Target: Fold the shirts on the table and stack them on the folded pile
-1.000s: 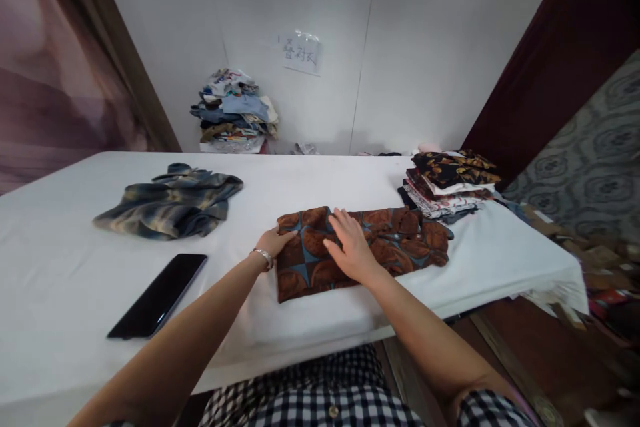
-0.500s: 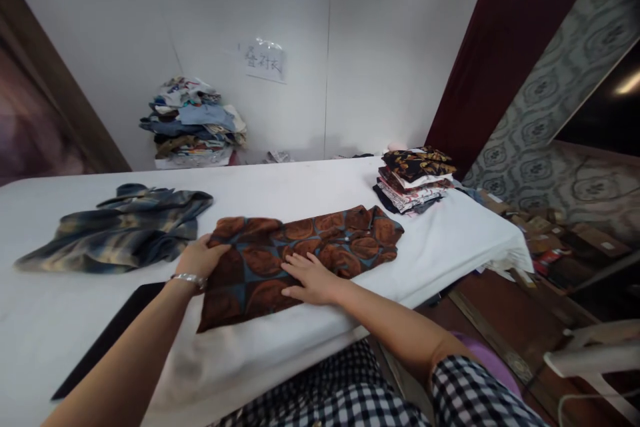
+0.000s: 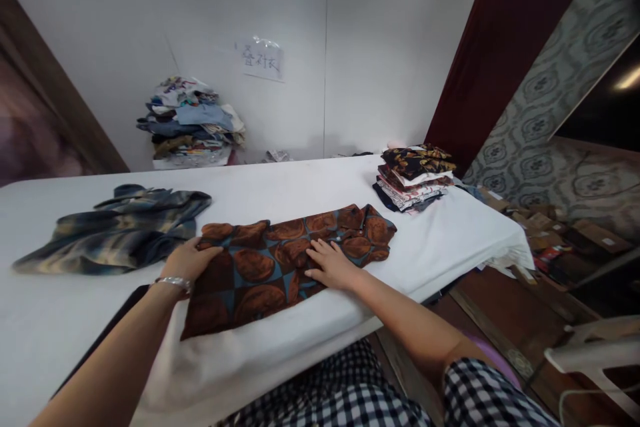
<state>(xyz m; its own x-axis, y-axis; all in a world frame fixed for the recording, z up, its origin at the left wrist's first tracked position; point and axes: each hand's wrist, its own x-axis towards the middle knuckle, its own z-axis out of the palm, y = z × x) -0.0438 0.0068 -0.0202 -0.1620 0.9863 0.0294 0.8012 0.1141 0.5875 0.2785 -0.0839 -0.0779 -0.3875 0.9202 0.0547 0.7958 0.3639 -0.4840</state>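
The left hand [image 3: 184,262] is touching the shirt [image 3: 255,267], its grasp unclear; the right hand [image 3: 334,267] is lying on it, unclenched.

A shirt [image 3: 260,265] lies on the table [image 3: 300,187], right of another garment [image 3: 130,227], left of a clothes stack [image 3: 415,179].

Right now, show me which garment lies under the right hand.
The brown-and-blue patterned shirt: the right hand rests on it, while the plaid garment lies left and the folded stack sits farther back, right.
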